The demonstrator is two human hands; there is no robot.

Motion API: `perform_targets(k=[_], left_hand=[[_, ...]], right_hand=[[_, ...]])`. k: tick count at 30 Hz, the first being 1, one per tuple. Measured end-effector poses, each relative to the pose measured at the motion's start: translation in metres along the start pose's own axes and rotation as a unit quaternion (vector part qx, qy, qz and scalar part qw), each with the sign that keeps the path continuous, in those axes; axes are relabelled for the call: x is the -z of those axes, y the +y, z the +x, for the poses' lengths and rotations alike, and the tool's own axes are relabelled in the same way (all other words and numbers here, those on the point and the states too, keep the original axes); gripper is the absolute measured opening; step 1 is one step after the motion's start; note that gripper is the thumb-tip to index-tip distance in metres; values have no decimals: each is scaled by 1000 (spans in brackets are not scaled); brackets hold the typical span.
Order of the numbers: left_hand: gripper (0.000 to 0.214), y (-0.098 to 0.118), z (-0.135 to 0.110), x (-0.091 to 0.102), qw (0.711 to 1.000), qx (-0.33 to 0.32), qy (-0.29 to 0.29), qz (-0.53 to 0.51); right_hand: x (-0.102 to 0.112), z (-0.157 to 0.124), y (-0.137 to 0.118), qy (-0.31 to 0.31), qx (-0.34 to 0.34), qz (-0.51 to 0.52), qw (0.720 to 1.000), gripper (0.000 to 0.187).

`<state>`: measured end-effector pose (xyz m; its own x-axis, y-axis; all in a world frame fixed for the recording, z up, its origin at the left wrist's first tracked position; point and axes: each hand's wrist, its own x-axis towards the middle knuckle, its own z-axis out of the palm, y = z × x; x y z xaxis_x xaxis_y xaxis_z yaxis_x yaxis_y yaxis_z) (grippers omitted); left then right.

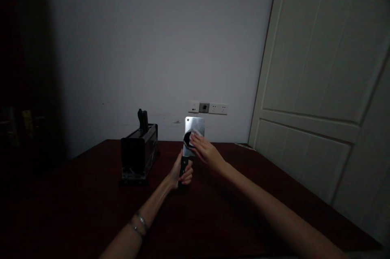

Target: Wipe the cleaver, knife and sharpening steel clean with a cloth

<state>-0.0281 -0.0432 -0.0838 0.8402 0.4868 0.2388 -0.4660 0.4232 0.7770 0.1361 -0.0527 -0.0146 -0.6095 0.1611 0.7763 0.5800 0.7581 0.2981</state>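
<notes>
Two bare forearms reach up from the bottom edge of the frame toward its centre, the left one wearing thin bracelets (138,223) at the wrist. At the middle of the picture the left hand (180,174) is closed in a full fist around the dark handle of a cleaver (194,134), holding it upright above the dark red table (91,202). The cleaver's long axis runs nearly vertical: handle at the bottom inside the fist, broad rectangular blade rising straight above it, its flat face turned toward the camera and catching the dim light. The right hand (206,151) comes in from the lower right and lies against the blade's lower half, directly above the left hand and nearly touching it; its fingers are fairly flat and pinch or press a small pale cloth (191,137) onto the steel. How tightly the cloth is gripped cannot be told in this light. A dark round patch shows on the blade beside the cloth; what it is stays unclear. Left of the hands, well apart from them, stands a dark knife block (138,153) on the table with black handles sticking out of its top. Behind, on the grey wall, a row of sockets (209,108) sits just above the blade's tip, and a pale door (319,80) fills the right of the frame.
</notes>
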Motion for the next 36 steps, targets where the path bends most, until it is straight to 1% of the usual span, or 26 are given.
perform_targets(k=[2,4,5,7,10,12,13,14,16,20,22,23,25,29,31,33,36], left_hand=[[68,1,0,2,1000,-11,3,-10],[68,2,-1,1,1000,-15,1,-16],[68,3,-1,1,1000,-16,-2,-17],[69,3,-2,-2,1000,-12,-11,-15],[70,2,-2,-4,1000,4,-20,-12],[71,1,-2,-5,1000,14,-23,-12],[71,1,-2,-5,999,17,-24,-13],[71,1,-2,-4,999,16,-25,-14],[70,2,-3,-3,1000,6,-23,-16],[69,6,-4,1,1000,-23,-8,-17],[69,6,-4,2,999,-29,-5,-17],[69,6,-4,2,999,-29,-7,-16],[69,5,-4,1,1000,-23,-15,-11],[71,2,-4,-5,999,13,-31,2],[72,1,-4,-6,999,25,-36,5],[72,1,-5,-7,999,29,-38,9],[71,1,-5,-8,998,36,-40,12]], right_hand=[[-4,-10,-17,-28,19,14,999,40],[-4,-11,-19,-44,31,26,998,41],[-2,-8,-13,-44,32,29,998,41],[1,5,6,-31,19,28,999,40],[6,28,38,18,-49,11,999,37],[7,37,48,45,-83,8,996,37],[6,38,47,55,-93,9,994,37],[4,36,42,62,-97,13,993,37],[0,25,24,62,-93,25,993,38],[-9,-6,-20,17,-53,59,997,43],[-9,-13,-28,-2,-37,62,997,44],[-8,-13,-26,-5,-35,59,998,44],[-3,-4,-12,7,-45,46,998,41],[11,31,28,64,-96,17,993,36],[17,43,42,84,-110,17,990,35],[22,48,47,93,-109,22,989,36],[24,39,41,100,-97,26,990,40]])
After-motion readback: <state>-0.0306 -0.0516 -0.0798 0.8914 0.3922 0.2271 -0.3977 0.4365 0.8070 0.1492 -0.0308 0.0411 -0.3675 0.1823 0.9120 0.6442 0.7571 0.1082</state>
